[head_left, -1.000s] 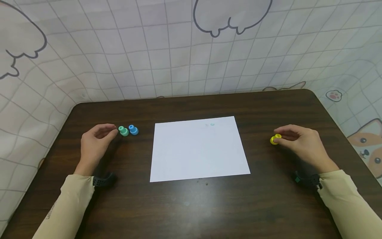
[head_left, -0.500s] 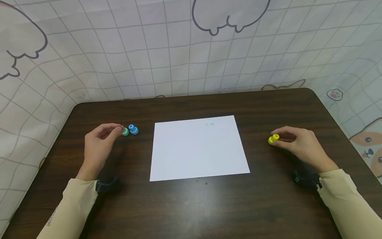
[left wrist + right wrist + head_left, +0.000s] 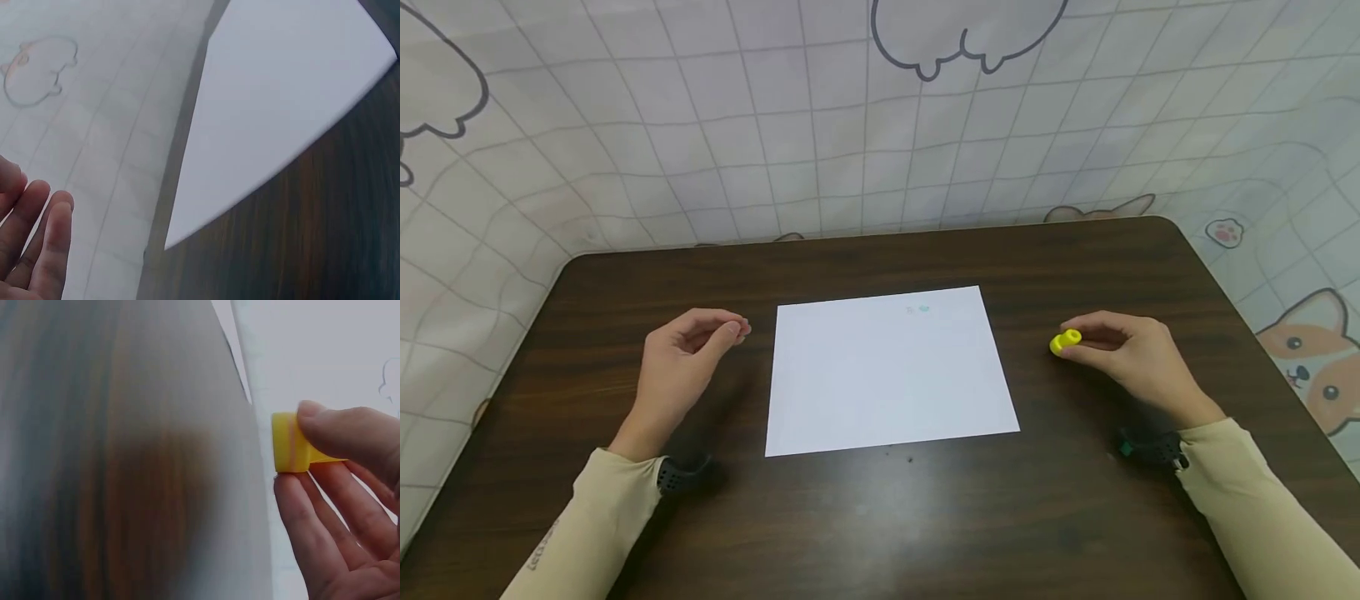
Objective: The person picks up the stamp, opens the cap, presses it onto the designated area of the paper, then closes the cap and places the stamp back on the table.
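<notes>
On the right, my right hand pinches a small yellow knob-shaped piece with a wide base and a narrower neck. In the right wrist view, the thumb presses the yellow piece from above, with fingers beneath it. My left hand is just left of a white sheet of paper, its thumb and fingertips close together. In the left wrist view, the curved fingers show at the lower left; no object is visible between them. The green and blue pieces seen earlier are hidden, apparently behind the left hand.
The paper lies on a dark brown wooden table and bears faint small marks near its top edge. A white gridded cloth with cartoon animals hangs behind and beside the table. A dark band circles the left wrist.
My left hand has moved right toward the paper, covering where the green and blue pieces stood. My right hand has shifted slightly left with the yellow piece, which has tilted. The head view has shifted slightly.
</notes>
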Demonstrator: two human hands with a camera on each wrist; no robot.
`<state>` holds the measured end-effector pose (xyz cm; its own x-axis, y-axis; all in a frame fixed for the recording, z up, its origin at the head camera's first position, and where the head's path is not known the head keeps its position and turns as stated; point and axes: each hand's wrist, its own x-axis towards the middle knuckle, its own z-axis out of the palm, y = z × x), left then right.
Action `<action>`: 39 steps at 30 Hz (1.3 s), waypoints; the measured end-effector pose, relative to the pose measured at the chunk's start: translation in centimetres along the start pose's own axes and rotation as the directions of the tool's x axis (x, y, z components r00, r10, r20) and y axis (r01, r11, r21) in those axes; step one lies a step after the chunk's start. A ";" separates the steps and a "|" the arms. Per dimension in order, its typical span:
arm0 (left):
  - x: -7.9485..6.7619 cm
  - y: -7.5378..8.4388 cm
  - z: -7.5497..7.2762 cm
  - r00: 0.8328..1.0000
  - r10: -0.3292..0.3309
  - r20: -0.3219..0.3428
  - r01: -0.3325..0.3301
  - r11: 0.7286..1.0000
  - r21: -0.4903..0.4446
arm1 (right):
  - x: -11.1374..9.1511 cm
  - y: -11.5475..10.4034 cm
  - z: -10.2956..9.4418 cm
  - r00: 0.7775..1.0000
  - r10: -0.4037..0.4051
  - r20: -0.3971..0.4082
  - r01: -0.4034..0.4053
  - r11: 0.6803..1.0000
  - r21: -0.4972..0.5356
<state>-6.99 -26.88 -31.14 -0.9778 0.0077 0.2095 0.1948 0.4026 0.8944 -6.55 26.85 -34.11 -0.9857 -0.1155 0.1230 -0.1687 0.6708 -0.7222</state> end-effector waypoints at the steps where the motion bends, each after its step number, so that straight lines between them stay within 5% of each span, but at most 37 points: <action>1: -0.1 0.2 0.3 1.000 0.012 0.014 -0.012 1.000 0.004 | 0.0 -0.3 0.2 1.000 -0.006 -0.001 0.006 1.000 0.017; 16: -0.4 2.2 5.0 0.986 0.071 0.149 -0.066 0.997 -0.033 | 0.9 -5.1 1.7 0.996 -0.084 0.007 0.078 0.959 0.274; 30: -0.9 3.7 9.7 0.958 0.106 0.265 -0.086 0.993 -0.085 | 1.3 -9.2 5.1 0.998 -0.056 0.013 0.040 0.841 0.540; 39: -1.2 4.1 11.7 0.955 0.074 0.288 -0.032 0.989 -0.145 | 1.6 -10.8 7.2 0.997 -0.061 0.044 0.018 0.760 0.650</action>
<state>-5.98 -14.53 -32.38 -0.9415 0.3010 0.1518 0.2355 0.2650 0.9350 -6.26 14.15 -30.98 -0.9725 -0.1880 0.1371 -0.1454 0.0310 -0.9889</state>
